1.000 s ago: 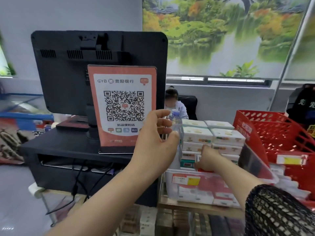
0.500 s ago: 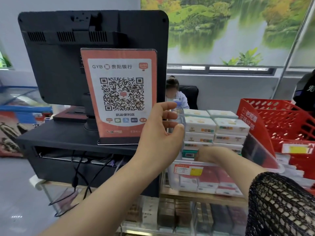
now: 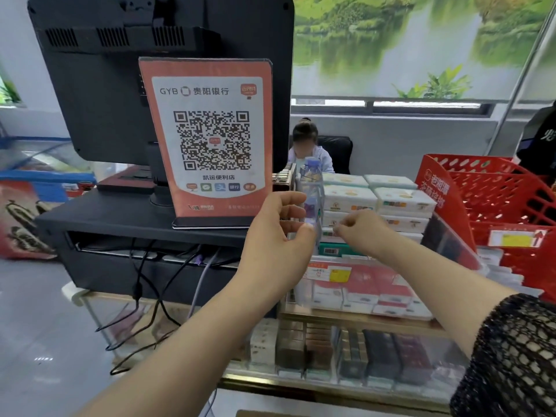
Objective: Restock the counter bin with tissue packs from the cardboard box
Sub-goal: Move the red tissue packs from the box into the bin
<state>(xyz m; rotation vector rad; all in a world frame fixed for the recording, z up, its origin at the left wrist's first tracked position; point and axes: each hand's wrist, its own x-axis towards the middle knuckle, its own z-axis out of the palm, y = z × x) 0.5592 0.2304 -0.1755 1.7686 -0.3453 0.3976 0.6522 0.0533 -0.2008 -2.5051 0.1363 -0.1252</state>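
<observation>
a black monitor [image 3: 120, 85] fills the far left, and a red basket [image 3: 511, 200] sits at the right. between them on the counter [image 3: 361, 322], the clear bin [image 3: 331, 273] holds stacked tissue packs [image 3: 349, 200]. the left hand [image 3: 276, 236] curls round a water bottle [image 3: 313, 179]. the right hand [image 3: 361, 233] is curled against the stack, but i cannot tell whether it holds a pack.

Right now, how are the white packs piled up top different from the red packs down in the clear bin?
The white packs are white with small gold marks; the red packs are red over white. The white packs lie flat, stacked high at the back; the red packs sit low in a row behind the front wall of the clear bin. Both are small, blocky packs.
</observation>
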